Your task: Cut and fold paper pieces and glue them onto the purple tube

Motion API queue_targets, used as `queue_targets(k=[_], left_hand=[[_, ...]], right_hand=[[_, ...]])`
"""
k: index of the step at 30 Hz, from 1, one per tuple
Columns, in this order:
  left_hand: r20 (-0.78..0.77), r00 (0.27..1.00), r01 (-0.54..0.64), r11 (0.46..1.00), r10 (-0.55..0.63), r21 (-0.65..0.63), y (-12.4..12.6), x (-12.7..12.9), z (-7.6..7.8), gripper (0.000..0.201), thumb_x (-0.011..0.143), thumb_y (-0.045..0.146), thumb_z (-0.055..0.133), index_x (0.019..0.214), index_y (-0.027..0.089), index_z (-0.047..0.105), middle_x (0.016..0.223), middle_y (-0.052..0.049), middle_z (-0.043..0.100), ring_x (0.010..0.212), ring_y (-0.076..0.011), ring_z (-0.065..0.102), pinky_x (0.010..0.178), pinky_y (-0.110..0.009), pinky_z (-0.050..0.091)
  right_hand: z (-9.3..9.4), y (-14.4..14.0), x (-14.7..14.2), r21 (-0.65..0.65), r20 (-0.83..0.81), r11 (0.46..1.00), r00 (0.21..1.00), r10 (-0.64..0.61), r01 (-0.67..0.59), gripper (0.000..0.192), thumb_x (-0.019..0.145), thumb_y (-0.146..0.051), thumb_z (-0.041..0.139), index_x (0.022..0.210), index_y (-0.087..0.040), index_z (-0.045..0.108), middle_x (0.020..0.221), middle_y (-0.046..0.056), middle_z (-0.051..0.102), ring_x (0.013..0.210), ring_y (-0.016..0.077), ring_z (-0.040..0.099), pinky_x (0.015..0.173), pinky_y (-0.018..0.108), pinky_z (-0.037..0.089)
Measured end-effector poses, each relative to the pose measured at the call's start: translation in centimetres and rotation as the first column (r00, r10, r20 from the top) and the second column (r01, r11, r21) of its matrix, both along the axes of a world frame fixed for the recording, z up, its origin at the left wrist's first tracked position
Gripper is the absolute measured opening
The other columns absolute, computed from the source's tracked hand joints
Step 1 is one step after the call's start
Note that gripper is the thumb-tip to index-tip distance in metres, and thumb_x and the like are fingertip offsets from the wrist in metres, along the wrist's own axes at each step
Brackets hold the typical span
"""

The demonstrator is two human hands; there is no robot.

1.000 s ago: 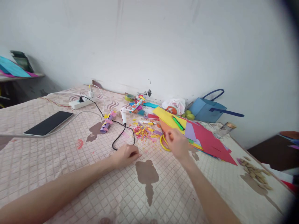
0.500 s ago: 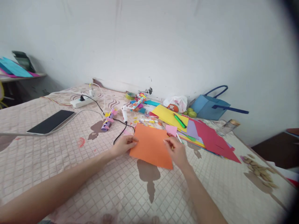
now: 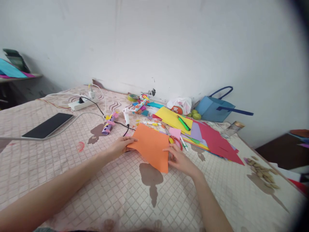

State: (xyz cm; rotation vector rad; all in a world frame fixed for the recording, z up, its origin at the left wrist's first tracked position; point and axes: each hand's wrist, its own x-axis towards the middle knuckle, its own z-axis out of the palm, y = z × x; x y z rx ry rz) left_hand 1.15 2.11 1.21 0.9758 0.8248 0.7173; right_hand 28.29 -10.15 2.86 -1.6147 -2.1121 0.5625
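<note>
An orange sheet of paper (image 3: 151, 145) is held between my two hands just above the table, slightly bent. My left hand (image 3: 122, 145) pinches its left edge, thumb beneath and fingers on top. At the right edge, my right hand (image 3: 178, 157) grips the sheet, with part of the fingers hidden behind it. Red-handled scissors (image 3: 178, 141) lie just beyond my right fingers, partly covered. Behind the sheet are a pink paper square (image 3: 175, 132) and a white glue gun (image 3: 126, 116) with a black cord.
Coloured sheets (image 3: 214, 138) and a green cutter knife (image 3: 183, 123) lie to the right. A decorated purple paper roll (image 3: 109, 123), a black phone-like slab (image 3: 48, 125) and a power strip (image 3: 83, 103) are on the left. A blue bag (image 3: 214, 109) and peanuts (image 3: 263, 174) are farther right.
My hands have lifted and tilted the orange sheet, moving it slightly left. Its right edge has come away from the scissors, which show more now. The view has shifted a little.
</note>
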Motion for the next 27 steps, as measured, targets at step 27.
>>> queue_targets(k=[27], left_hand=[[-0.407, 0.874, 0.428, 0.816, -0.265, 0.389, 1.6, -2.5, 0.2, 0.031, 0.060, 0.038, 0.071, 0.077, 0.014, 0.063, 0.070, 0.000, 0.062, 0.067, -0.0147, 0.056, 0.062, -0.024, 0.044]], right_hand=[[-0.4, 0.8, -0.7, -0.060, -0.242, 0.998, 0.969, -0.047, 0.033, 0.020, 0.077, -0.038, 0.058, 0.077, -0.018, 0.060, 0.072, 0.001, 0.057, 0.062, 0.0140, 0.052, 0.055, 0.025, 0.041]])
